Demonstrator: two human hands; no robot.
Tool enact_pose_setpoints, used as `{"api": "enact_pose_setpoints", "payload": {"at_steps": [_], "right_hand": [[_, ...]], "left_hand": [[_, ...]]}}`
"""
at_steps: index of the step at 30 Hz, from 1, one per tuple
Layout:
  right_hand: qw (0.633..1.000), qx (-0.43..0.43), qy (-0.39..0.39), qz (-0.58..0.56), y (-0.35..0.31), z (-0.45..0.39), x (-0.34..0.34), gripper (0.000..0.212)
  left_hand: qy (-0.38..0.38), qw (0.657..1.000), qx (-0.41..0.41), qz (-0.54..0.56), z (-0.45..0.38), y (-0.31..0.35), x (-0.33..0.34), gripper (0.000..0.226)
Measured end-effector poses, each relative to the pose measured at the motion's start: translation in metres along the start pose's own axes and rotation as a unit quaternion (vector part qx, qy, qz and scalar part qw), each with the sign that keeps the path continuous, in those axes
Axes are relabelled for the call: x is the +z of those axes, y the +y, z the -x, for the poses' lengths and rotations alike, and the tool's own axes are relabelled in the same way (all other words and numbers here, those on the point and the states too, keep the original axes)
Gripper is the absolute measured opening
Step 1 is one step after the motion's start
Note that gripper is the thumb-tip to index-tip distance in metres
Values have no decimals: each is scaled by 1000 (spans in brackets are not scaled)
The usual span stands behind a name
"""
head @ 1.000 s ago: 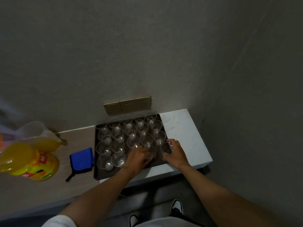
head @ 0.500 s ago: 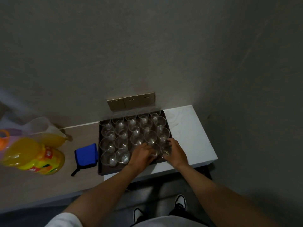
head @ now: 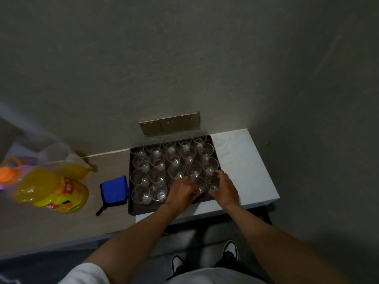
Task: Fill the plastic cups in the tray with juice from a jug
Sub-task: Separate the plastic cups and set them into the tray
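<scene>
Dimly lit, the scene leaves much hard to read. The clear plastic cups (head: 156, 175) stand upright in close rows in the dark tray (head: 131, 208), and their rims blur into one another, so an exact count cannot be told. None shows juice. The left hand (head: 181, 191) lies over the tray's near row at about 5 o'clock of the tray, fingers curled among the cups; whether it actually grips one is hidden. The right hand (head: 224, 189), just beside it, curls its fingers and thumb round the near-right corner cup (head: 212, 182).

The jug (head: 63, 158), part full of orange juice, stands well apart at 9 o'clock of the tray, partly hidden behind a juice bottle (head: 49, 190) lying on its side, its orange cap (head: 8, 173) near the frame's edge. A blue cloth (head: 113, 189) lies between bottle and tray.

The surface (head: 244, 167) is white at the right, wood-toned at the left, against a grey wall with a socket panel (head: 170, 123) at 12 o'clock. Shoes (head: 230, 250) show on the floor below.
</scene>
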State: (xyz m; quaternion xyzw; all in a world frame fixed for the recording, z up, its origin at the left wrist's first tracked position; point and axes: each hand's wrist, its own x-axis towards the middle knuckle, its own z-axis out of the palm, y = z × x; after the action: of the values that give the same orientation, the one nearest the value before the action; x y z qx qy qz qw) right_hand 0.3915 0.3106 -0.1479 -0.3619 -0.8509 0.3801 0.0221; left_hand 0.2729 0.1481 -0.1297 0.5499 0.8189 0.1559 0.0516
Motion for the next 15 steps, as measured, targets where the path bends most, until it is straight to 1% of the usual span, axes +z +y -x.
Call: {"api": "enact_pose_setpoints", "payload": {"at_steps": [2, 5, 9, 15], "right_hand": [[1000, -2, 0, -1, -1, -1, 0, 78], [1000, -2, -4, 9, -2, -2, -1, 80], [1000, -2, -17, 14, -2, -2, -4, 92], [1000, 4, -24, 16, -5, -3, -8, 99]], "left_hand": [[-1, 1000, -2, 4, -1, 0, -1, 5], [-14, 1000, -9, 5, -1, 0, -1, 15], [-24, 999, -29, 7, -2, -2, 0, 25], [-18, 999, -32, 10, -4, -4, 0, 26]]}}
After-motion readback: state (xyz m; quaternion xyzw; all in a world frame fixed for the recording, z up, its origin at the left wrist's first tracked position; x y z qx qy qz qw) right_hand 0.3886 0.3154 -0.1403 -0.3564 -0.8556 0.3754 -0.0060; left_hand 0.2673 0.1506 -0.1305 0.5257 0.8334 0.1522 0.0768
